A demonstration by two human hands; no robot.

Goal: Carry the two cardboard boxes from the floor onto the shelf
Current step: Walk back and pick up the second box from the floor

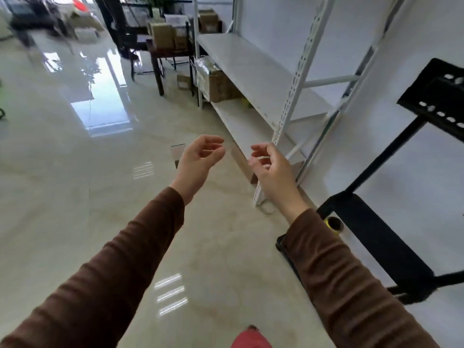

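Both arms in brown sleeves reach forward over the glossy floor. My left hand (pixel 200 156) and my right hand (pixel 270 167) hold nothing, with fingers loosely curled and apart. Behind and between them a cardboard box (pixel 243 165) stands on the floor, mostly hidden by the hands; only its left corner and a brown side show. It sits against the bottom board of the white metal shelf (pixel 251 69) on the right. At the far end of that bottom board lies a plastic-wrapped cardboard box (pixel 213 82).
A black metal rack (pixel 376 234) stands at the near right, with a tape roll (pixel 335 223) by its foot. A dark table (pixel 160 54) with several boxes stands at the back. A red shoe (pixel 251 339) shows at the bottom edge. Shiny tiled floor spreads to the left.
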